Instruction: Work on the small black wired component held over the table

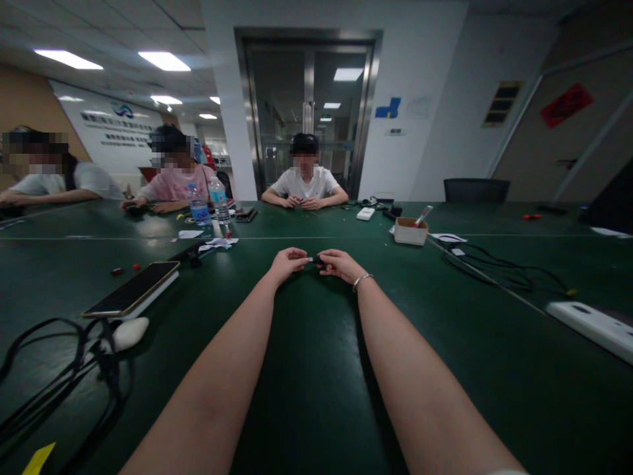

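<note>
A room with a steel-framed glass double door (309, 79) stands beyond a long green table (306, 389), its top crossed by a pale seam. Three people sit along the far side, one directly opposite (319, 183) and two toward the left. A white power strip (591, 324) lies at the right edge; black cables (82, 349) lie loose at the near left, close to a dark-screened phone (133, 290) resting on a white object. Two labelled plastic bottles (218, 198) stand upright, side by side. A small open box (410, 233) contains a clear, red-marked stick (423, 215), leaning. The left hand (289, 265) and right hand (341, 265) are near each other, fingers pinched. Between their fingertips is a small black piece (319, 260): the right grips its dark body, the left its metal end.
</note>
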